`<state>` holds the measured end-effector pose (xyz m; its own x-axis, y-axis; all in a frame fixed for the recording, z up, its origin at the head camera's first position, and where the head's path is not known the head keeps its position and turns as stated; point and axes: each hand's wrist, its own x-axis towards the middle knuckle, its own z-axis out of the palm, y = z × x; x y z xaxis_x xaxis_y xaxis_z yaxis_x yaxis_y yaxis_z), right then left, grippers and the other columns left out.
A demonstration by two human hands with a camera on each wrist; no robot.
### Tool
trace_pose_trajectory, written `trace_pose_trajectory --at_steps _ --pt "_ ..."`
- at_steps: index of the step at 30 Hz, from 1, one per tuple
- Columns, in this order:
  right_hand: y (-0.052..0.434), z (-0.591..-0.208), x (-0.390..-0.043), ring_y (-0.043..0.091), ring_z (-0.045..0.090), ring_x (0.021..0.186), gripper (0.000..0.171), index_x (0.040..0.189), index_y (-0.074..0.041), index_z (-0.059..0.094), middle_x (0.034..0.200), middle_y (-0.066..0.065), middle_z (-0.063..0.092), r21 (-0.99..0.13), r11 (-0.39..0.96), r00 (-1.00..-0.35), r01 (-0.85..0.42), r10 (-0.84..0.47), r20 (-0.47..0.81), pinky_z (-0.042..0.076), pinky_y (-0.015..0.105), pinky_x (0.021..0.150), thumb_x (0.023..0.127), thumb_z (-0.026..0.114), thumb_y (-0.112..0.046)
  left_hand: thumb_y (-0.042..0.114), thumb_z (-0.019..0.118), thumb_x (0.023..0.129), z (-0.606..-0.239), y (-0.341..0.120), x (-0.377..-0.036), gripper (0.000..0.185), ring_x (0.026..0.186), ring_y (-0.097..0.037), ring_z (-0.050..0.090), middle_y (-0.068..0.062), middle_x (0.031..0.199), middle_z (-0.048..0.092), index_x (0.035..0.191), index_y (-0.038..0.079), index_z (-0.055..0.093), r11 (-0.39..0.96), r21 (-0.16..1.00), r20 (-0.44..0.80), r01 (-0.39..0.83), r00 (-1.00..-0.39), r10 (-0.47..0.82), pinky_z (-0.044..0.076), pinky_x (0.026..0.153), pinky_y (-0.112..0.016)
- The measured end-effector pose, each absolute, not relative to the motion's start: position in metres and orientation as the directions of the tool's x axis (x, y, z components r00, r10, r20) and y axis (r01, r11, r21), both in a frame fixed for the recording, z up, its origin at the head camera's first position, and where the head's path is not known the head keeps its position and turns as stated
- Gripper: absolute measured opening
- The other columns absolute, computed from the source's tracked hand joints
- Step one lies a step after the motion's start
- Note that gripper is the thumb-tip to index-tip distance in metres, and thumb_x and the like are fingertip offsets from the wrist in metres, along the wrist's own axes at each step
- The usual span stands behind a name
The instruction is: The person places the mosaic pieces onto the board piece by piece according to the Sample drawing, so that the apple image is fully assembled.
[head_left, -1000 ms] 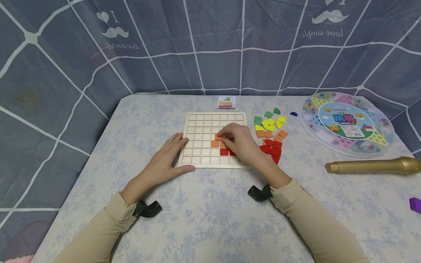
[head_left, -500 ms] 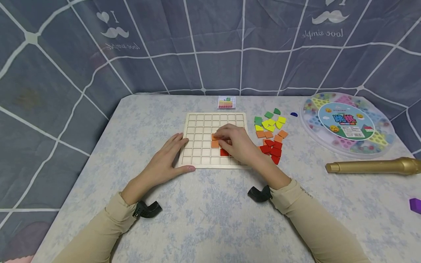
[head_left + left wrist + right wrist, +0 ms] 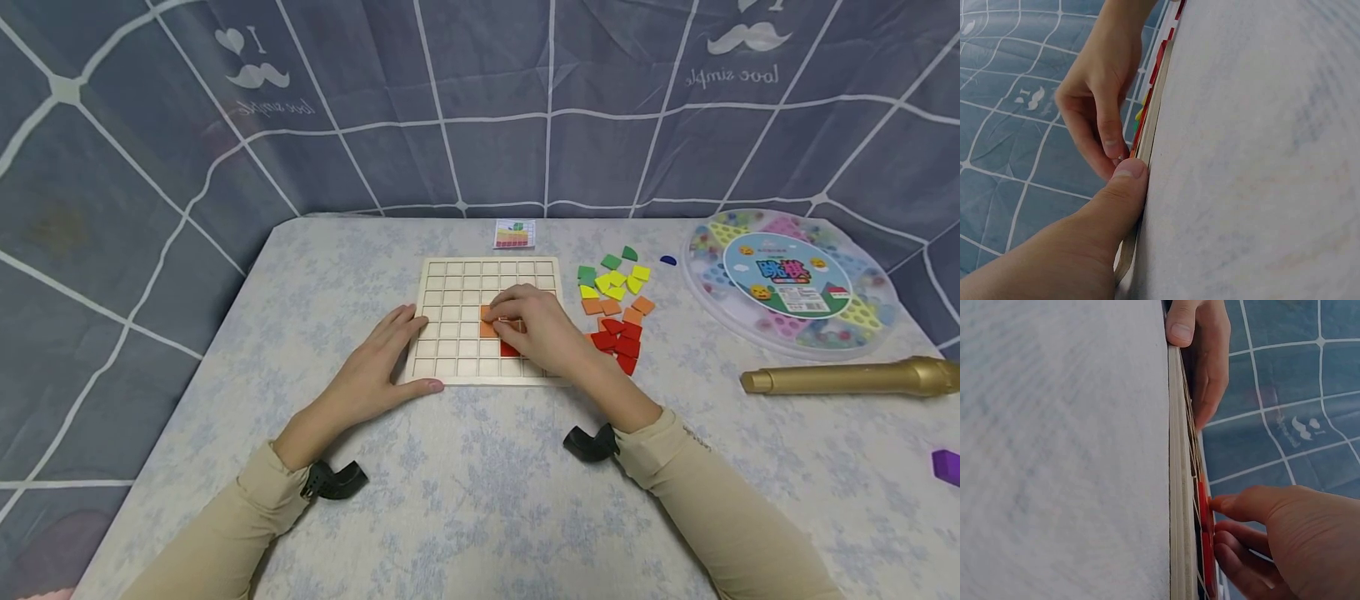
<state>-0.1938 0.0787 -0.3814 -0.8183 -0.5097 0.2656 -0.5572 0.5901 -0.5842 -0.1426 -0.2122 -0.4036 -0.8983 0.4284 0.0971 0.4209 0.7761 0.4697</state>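
A pale wooden grid board (image 3: 448,350) lies flat on the table. My left hand (image 3: 375,362) rests along its left side, fingers straight; in the left wrist view the thumb (image 3: 1124,181) lies at the front edge. My right hand (image 3: 547,329) is over the board's right half, thumb and fingertips pinching at an orange square tile (image 3: 487,329) in the grid. A red square tile (image 3: 509,348) shows just below the thumb. The right hand covers the other tiles behind it; in the right wrist view red tile edges (image 3: 1208,556) stand slightly above the board.
Right of the board lie loose red tiles (image 3: 628,343), orange tiles (image 3: 642,306), yellow tiles (image 3: 640,273), green tiles (image 3: 612,262) and a blue piece (image 3: 668,260). A picture card (image 3: 514,234) sits behind the board. Farther right are a round game box (image 3: 787,275), gold stick (image 3: 847,379) and purple block (image 3: 947,468).
My right hand has shifted slightly left over the orange tiles, covering more of them and of the red tile. My left hand stays on the board's side.
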Motion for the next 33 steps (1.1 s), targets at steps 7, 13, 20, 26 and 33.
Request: trace_pose_trajectory --at_steps 7,13,20,26,33 --pt "0.078 -0.381 -0.194 0.026 0.066 0.118 0.016 0.111 -0.007 0.082 0.119 0.008 0.075 -0.576 0.59 -0.812 -0.566 -0.522 0.262 0.055 0.043 0.105 0.098 0.074 -0.01 0.056 0.081 0.089 -0.403 -0.212 -0.142 0.103 0.164 -0.032 0.014 -0.013 0.176 0.021 0.167 0.011 0.031 0.78 0.471 0.086 0.413 -0.901 0.425 0.03 0.125 -0.064" --pt "0.086 -0.377 -0.198 0.024 0.067 0.109 0.016 0.111 -0.006 0.081 0.117 0.007 0.075 -0.587 0.588 -0.817 -0.557 -0.515 0.259 0.057 0.04 0.095 0.098 0.073 -0.011 0.056 0.081 0.088 -0.403 -0.213 -0.141 0.104 0.164 -0.033 0.014 -0.013 0.176 0.021 0.167 0.011 0.031 0.781 0.47 0.084 0.41 -0.902 0.423 0.031 0.124 -0.064" --pt "0.115 -0.361 -0.208 0.032 0.072 0.108 0.021 0.117 -0.003 0.079 0.123 0.012 0.074 -0.65 0.621 -0.889 -0.438 -0.405 0.212 0.06 0.046 0.097 0.098 0.071 -0.009 0.055 0.081 0.088 -0.404 -0.212 -0.139 0.103 0.164 -0.034 0.015 -0.013 0.176 0.021 0.166 0.009 0.032 0.779 0.469 0.09 0.416 -0.9 0.427 0.031 0.124 -0.065" --pt "0.144 -0.348 -0.215 0.037 0.072 0.109 0.026 0.122 -0.001 0.077 0.128 0.019 0.072 -0.645 0.698 -0.948 -0.312 -0.277 0.159 0.06 0.051 0.098 0.098 0.071 -0.007 0.055 0.082 0.088 -0.404 -0.212 -0.14 0.102 0.164 -0.034 0.015 -0.013 0.176 0.022 0.165 0.01 0.033 0.778 0.47 0.091 0.418 -0.899 0.429 0.03 0.125 -0.064" --pt "0.179 -0.336 -0.221 0.037 0.073 0.107 0.029 0.123 -0.003 0.077 0.116 0.019 0.075 -0.6 0.778 -0.97 -0.188 -0.243 -0.011 0.059 0.052 0.097 0.096 0.074 -0.013 0.055 0.082 0.088 -0.403 -0.211 -0.141 0.102 0.164 -0.035 0.016 -0.014 0.175 0.022 0.165 0.01 0.034 0.783 0.457 0.094 0.422 -0.898 0.43 0.03 0.125 -0.064"
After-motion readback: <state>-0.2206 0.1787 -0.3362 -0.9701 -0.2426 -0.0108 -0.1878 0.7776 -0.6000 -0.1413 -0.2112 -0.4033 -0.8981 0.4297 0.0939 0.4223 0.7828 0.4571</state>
